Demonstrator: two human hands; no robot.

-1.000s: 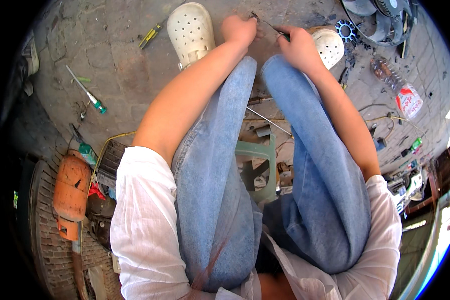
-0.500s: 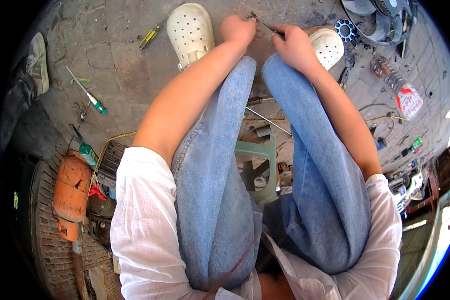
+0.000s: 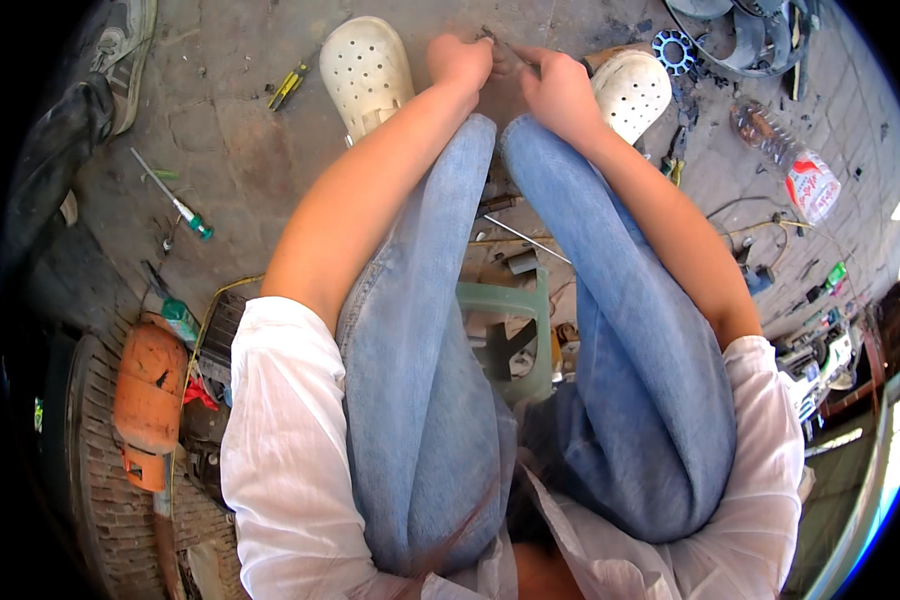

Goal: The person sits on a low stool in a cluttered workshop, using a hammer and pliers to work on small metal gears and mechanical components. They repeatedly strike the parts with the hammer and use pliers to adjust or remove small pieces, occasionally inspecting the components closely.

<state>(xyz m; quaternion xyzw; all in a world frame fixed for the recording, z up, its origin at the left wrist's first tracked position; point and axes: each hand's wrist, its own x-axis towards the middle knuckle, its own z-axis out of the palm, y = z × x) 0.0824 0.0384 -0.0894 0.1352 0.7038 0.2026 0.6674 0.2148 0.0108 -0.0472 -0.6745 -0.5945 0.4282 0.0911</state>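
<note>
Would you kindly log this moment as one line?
left hand: curled, contents unclear | right hand: gripping thin tool | bottle: lying at right

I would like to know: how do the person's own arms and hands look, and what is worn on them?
The left sleeve and right sleeve are white, loose and wrinkled, of thin-looking cloth, ending near the elbows. Below them the arms are bare. The left hand and right hand wear no gloves, and no watch shows. Rings are too small to tell.

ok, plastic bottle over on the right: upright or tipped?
Tipped. The bottle lies on its side, its clear body stretched along the paved floor.
</note>
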